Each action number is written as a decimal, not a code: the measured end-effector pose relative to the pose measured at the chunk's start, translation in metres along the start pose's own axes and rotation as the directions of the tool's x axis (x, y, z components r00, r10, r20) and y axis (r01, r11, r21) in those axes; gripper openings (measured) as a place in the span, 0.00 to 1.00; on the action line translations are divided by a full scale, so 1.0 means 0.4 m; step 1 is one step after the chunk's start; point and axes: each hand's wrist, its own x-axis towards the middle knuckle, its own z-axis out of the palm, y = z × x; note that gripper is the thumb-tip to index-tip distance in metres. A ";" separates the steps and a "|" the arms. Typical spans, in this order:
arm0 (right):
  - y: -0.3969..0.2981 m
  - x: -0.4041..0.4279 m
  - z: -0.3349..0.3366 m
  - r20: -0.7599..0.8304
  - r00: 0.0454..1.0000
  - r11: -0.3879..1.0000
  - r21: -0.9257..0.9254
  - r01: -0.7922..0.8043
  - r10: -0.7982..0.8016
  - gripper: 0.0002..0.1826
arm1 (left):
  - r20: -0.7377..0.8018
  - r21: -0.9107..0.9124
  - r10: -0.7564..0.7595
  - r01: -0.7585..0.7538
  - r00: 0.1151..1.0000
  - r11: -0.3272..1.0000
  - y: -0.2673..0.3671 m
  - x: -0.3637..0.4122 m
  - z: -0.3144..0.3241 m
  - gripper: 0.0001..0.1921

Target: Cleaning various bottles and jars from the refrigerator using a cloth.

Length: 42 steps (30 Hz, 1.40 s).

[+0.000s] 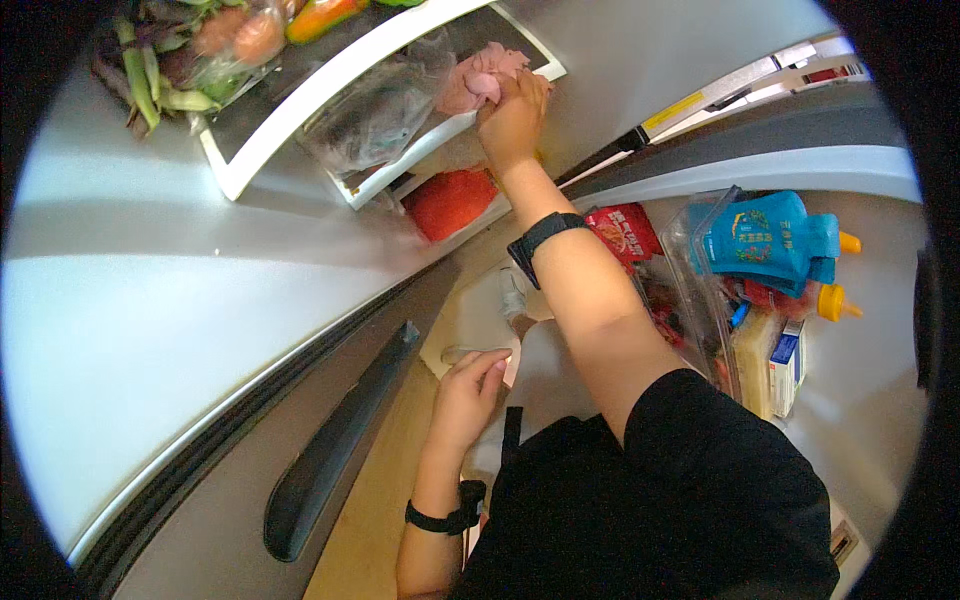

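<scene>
My right hand reaches into an opened refrigerator and grips a crumpled pink cloth. The cloth lies against the right end of a glass shelf with a white front edge. Beside it on that shelf is a clear plastic bag, its contents blurred. Down in front of my body hangs my left hand, fingers curled in towards the thumb, with nothing visible in it. It is near no shelf. Below the shelf, a red item shows partly behind my right forearm.
An upper shelf carries long green pods and a bag of round produce. At right, the door's clear bin holds a blue pouch, a yellow-capped bottle and boxes. A dark recessed handle lies left.
</scene>
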 end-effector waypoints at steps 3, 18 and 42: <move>-0.056 -0.056 0.000 0.076 0.997 1.000 0.021 0.021 -0.022 0.12 | -0.041 -0.065 -0.041 0.039 0.998 0.997 -0.019 -0.025 0.016 0.11; -0.305 -0.283 -0.050 0.681 0.726 0.994 0.109 0.030 -0.097 0.11 | -0.060 -0.014 -0.018 0.018 0.998 1.000 -0.015 -0.030 0.009 0.11; -0.234 -0.311 -0.287 0.363 0.894 0.853 0.346 -0.391 0.263 0.23 | -0.102 -0.301 -0.146 0.109 0.984 0.947 -0.127 -0.216 0.045 0.14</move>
